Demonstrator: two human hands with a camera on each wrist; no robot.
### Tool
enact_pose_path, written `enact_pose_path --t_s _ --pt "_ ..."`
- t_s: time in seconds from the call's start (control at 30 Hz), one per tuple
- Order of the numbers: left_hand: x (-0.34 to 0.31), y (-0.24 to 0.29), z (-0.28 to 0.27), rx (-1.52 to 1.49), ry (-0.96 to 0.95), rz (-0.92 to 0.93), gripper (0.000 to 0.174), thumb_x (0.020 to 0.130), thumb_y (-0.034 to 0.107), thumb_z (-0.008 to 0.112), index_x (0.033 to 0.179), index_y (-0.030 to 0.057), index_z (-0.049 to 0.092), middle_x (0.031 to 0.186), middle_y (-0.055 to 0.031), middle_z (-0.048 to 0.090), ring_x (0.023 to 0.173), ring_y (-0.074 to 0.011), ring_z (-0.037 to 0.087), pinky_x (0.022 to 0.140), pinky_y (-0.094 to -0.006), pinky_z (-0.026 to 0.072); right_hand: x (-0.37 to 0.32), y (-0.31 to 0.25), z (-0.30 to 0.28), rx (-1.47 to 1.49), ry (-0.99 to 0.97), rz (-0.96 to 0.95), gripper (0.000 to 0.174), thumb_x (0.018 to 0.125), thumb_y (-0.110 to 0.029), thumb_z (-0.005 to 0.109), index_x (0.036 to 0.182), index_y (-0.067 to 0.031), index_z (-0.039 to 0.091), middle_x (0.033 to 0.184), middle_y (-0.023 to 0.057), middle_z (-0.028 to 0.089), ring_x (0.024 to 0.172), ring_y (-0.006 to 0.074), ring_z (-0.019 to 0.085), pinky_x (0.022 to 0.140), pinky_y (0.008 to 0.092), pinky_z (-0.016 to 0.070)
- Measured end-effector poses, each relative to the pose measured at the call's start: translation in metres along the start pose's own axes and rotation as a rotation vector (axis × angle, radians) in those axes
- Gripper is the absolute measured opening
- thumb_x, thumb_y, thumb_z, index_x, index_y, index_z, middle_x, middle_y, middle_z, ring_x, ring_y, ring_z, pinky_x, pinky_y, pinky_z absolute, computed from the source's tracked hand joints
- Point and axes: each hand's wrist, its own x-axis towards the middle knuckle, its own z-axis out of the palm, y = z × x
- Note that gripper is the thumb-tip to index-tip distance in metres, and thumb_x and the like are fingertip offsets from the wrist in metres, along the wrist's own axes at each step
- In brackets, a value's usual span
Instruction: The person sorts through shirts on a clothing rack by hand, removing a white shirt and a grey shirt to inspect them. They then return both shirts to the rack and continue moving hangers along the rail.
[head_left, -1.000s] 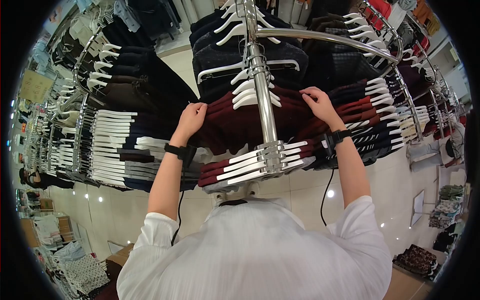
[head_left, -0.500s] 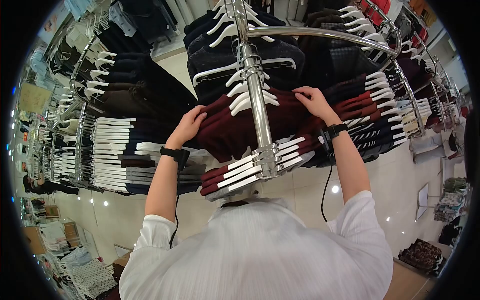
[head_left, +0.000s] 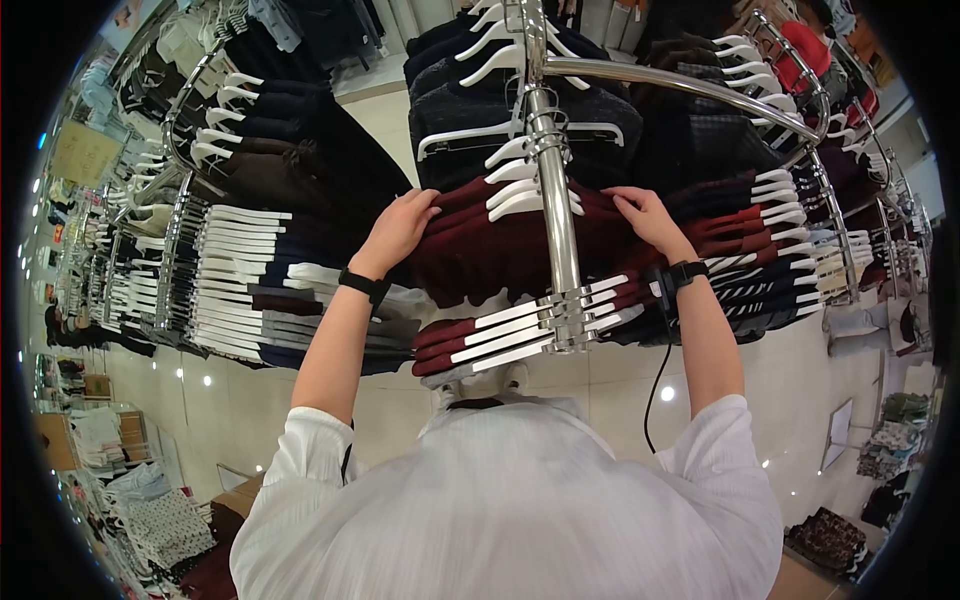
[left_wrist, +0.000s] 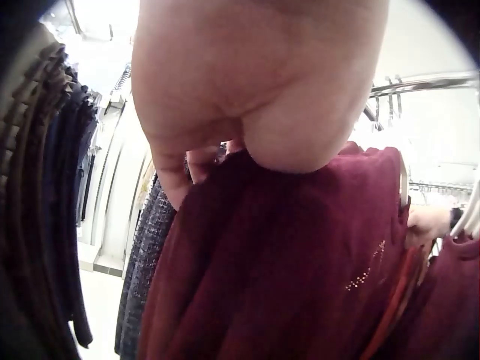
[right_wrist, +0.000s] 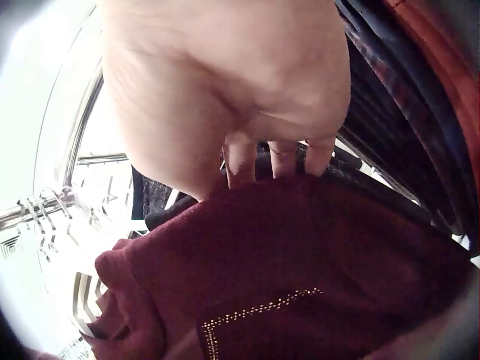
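Several maroon sweaters (head_left: 480, 255) hang on white hangers (head_left: 518, 203) along the chrome rail, in the middle of the head view. My left hand (head_left: 402, 230) grips the shoulder on the left side. In the left wrist view, its fingers (left_wrist: 174, 180) go behind the cloth with the thumb side in front. The opposite shoulder is held by my right hand (head_left: 655, 222). Its fingers (right_wrist: 241, 163) reach behind the maroon cloth (right_wrist: 300, 232) in the right wrist view. Small gold studs (right_wrist: 262, 306) decorate the front. The thumb tips are hidden.
A chrome rail (head_left: 560, 220) runs toward me, with more maroon garments on white hangers (head_left: 510, 335) at its near end. Dark jackets (head_left: 470, 100) hang beyond. Packed side racks hold dark trousers (head_left: 330, 150) on the left and red garments (head_left: 735, 232) on the right.
The head view swings slightly left, then back right. Both hands stay at the maroon sweaters' shoulders, and the garments hang much as before.
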Motion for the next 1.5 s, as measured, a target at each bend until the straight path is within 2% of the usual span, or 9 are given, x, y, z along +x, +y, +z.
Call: enact_pose_path --t_s 0.13,0.27,0.47,0.63,0.67,0.87,1.03,1.23,1.5 --pt "-0.004 -0.007 0.004 -0.069 0.007 0.014 0.029 0.104 0.012 0.061 0.133 0.0036 0.062 0.112 -0.0181 0.068 0.102 -0.0384 0.067 0.09 -0.0428 0.0535 0.0 0.014 0.0 0.136 -0.068 0.058 0.034 0.105 -0.013 0.06 0.136 -0.0043 0.069 0.112 0.0092 0.076 0.104 0.0174 0.067 0.096 0.0315 0.0516" --pt "-0.008 -0.024 0.006 -0.325 -0.091 -0.236 0.04 0.1 0.018 0.071 0.137 0.0057 0.061 0.108 -0.014 0.072 0.096 -0.0258 0.07 0.087 -0.0365 0.0555 -0.017 0.009 0.0 0.217 0.003 0.041 0.042 0.101 -0.011 0.062 0.143 -0.0048 0.063 0.123 0.0106 0.071 0.116 0.021 0.065 0.104 0.0339 0.0493" --pt "-0.034 -0.048 0.032 -0.602 -0.153 -0.47 0.056 0.091 0.018 0.084 0.139 0.0035 0.059 0.109 -0.0095 0.071 0.094 -0.0156 0.067 0.087 -0.0317 0.0557 -0.035 -0.053 0.008 -0.068 -0.001 -0.376 0.067 0.08 -0.011 0.08 0.143 -0.0051 0.059 0.144 0.0126 0.058 0.137 0.0282 0.052 0.118 0.0393 0.039" --pt "-0.05 -0.048 0.061 -0.784 -0.074 -0.463 0.065 0.086 0.023 0.089 0.14 0.0031 0.059 0.111 -0.0079 0.067 0.088 -0.0146 0.064 0.083 -0.0313 0.0552 -0.011 -0.107 0.04 -0.374 0.08 -0.362 0.089 0.07 -0.026 0.096 0.143 -0.0018 0.051 0.141 0.0195 0.05 0.132 0.037 0.052 0.114 0.0444 0.0428" --pt "-0.051 -0.045 0.064 -0.78 -0.058 -0.488 0.063 0.086 0.023 0.088 0.14 0.0036 0.06 0.111 -0.0081 0.068 0.088 -0.0149 0.064 0.083 -0.0319 0.0553 -0.005 -0.114 0.045 -0.387 0.117 -0.48 0.088 0.07 -0.027 0.098 0.141 -0.0008 0.052 0.134 0.0173 0.055 0.124 0.0345 0.057 0.109 0.0434 0.047" --pt "-0.054 -0.033 0.068 -0.771 -0.022 -0.472 0.025 0.102 0.02 0.071 0.12 0.0024 0.072 0.091 -0.0019 0.071 0.083 -0.0098 0.061 0.076 -0.0297 0.0521 0.001 -0.121 0.056 -0.201 0.079 -0.244 0.069 0.074 -0.013 0.095 0.13 -0.0026 0.056 0.12 0.0111 0.065 0.107 0.0245 0.065 0.097 0.0391 0.0543" --pt "-0.054 -0.04 0.076 -0.684 -0.022 -0.425 0.027 0.105 0.025 0.067 0.113 -0.0003 0.073 0.085 -0.0067 0.07 0.079 -0.0133 0.061 0.073 -0.0331 0.051 0.001 -0.087 0.053 -0.258 0.126 -0.362 0.057 0.082 -0.003 0.085 0.132 -0.0024 0.057 0.112 0.0089 0.068 0.099 0.0189 0.066 0.091 0.0342 0.0547" --pt "-0.048 -0.051 0.071 -0.688 -0.021 -0.448 0.028 0.103 0.027 0.07 0.107 -0.0003 0.073 0.079 -0.0086 0.07 0.071 -0.0157 0.064 0.069 -0.0341 0.0526 -0.036 -0.106 0.052 -0.068 -0.105 -0.198 0.022 0.088 0.004 0.072 0.109 -0.0015 0.066 0.092 0.0044 0.066 0.083 0.0126 0.058 0.081 0.0296 0.052" --pt "-0.044 -0.083 0.069 -0.638 -0.089 -0.403 0.026 0.102 0.023 0.071 0.112 -0.0004 0.073 0.085 -0.0093 0.073 0.081 -0.0171 0.069 0.073 -0.0337 0.0547 -0.095 -0.129 0.057 0.093 -0.21 0.064 0.028 0.086 0.007 0.071 0.111 -0.0042 0.065 0.084 -0.0023 0.061 0.073 0.0056 0.058 0.065 0.0228 0.0483"
